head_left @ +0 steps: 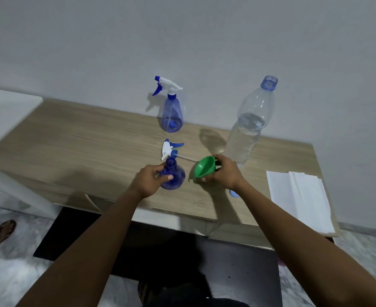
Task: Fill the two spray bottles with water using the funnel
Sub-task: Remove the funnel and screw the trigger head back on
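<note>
The left hand [148, 177] grips the uncapped blue spray bottle [174, 177] standing on the worktop [94, 140]. The right hand [223, 171] holds the green funnel [203, 167], tilted, just beside that bottle.

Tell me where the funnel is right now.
In the head view, the funnel is in the right hand, right of the uncapped spray bottle and near the water bottle.
</note>
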A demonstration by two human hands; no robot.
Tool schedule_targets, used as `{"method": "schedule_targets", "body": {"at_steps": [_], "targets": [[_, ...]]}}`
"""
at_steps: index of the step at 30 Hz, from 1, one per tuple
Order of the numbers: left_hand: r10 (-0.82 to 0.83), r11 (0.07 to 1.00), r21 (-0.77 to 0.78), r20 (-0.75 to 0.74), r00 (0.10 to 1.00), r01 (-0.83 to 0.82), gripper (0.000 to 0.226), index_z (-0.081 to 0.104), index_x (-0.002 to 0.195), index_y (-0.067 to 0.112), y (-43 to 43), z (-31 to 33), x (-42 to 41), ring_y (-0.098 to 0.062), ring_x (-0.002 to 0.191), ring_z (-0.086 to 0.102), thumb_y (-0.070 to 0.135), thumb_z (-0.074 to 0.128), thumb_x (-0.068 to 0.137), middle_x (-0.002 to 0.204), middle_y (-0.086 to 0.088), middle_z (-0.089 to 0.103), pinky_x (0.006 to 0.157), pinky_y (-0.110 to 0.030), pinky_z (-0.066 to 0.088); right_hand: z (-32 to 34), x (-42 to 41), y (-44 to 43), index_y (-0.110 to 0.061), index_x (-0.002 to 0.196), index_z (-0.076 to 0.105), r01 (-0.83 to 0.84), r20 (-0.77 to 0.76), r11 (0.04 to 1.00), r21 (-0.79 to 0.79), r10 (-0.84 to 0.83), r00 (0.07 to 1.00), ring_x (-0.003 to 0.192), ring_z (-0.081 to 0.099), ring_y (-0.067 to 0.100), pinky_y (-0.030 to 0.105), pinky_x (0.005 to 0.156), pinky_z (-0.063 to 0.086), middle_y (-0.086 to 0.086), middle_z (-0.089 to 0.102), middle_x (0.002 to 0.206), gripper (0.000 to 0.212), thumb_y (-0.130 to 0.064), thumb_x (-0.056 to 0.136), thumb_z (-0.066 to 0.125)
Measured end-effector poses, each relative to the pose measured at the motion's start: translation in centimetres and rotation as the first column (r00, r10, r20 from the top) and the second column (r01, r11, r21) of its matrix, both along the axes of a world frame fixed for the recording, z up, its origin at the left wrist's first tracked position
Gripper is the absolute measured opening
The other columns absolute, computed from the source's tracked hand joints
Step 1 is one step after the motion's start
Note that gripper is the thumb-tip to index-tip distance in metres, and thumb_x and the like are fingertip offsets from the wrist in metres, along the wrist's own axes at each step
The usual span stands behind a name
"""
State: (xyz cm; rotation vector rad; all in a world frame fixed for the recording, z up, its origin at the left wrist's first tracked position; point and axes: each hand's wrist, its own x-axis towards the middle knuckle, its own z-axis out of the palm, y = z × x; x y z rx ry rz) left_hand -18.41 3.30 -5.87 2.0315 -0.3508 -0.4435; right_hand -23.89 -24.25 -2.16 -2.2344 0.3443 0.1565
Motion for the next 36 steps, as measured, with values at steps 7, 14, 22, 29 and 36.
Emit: {"method": "schedule_targets", "body": {"at_steps": [7,14,22,29,36], "targets": [[0.022,1.0,0.01,-0.006,1.0,-0.022,0.038,0.07,0.111,0.052,0.2,-0.2,0.0,-0.011,0.105,0.069,0.059,0.07,0.073,0.103,0.016,0.076,0.1,-0.046,0.053,-1.2,-0.4,0.9,-0.016,0.144,0.05,-0.076,-0.049,0.994,-0.084,0.072,0.996,0.114,0.062,0.021,0.037,0.098,0.053,0.005,0.065,0.129,0.092,-0.022,0.063,0.095],[0.026,1.0,0.006,-0.039,0.999,-0.026,0.049,0.067,0.122,0.045,0.3,-0.3,-0.2,-0.01,0.11,0.068,0.057,0.072,0.074,0.109,0.017,0.075,0.101,-0.049,0.052,-0.8,-1.9,0.5,-0.024,0.153,0.039,-0.057,-0.038,0.998,0.034,0.058,0.998,0.12,0.056,0.018,0.036,0.102,0.049,0.002,0.055,0.138,0.111,-0.029,0.058,0.098],[0.026,1.0,0.0,-0.038,0.999,-0.026,0.051,0.068,0.121,0.045,1.1,0.1,0.3,-0.007,0.111,0.066,0.054,0.074,0.072,0.11,0.019,0.075,0.101,-0.045,0.053,2.1,2.4,2.9,-0.021,0.135,0.062,-0.007,0.137,0.998,0.065,-0.002,0.991,0.111,0.062,0.018,0.033,0.094,0.051,0.002,0.067,0.125,0.061,-0.041,0.08,0.084],[0.091,0.995,-0.033,0.008,0.996,-0.09,0.037,0.073,0.119,0.011,1.6,-0.2,0.9,0.016,0.086,0.062,0.011,0.08,0.083,0.107,0.007,0.072,0.079,-0.003,0.042,-0.2,10.2,6.4,-0.021,0.115,0.073,-0.104,-0.027,0.994,0.018,0.105,0.994,0.092,0.068,0.017,0.036,0.087,0.056,-0.009,0.069,0.09,0.043,-0.041,0.079,0.084],[0.091,0.985,-0.141,-0.072,0.993,-0.101,0.036,0.077,0.115,0.016,2.0,-1.3,1.6,0.002,0.1,0.067,0.016,0.083,0.079,0.112,0.009,0.076,0.091,-0.022,0.052,-2.4,13.3,7.1,-0.024,0.098,0.078,-0.143,-0.107,0.985,-0.095,0.132,0.985,0.083,0.066,0.011,0.029,0.079,0.051,-0.012,0.07,0.085,0.034,-0.044,0.073,0.087]]}}
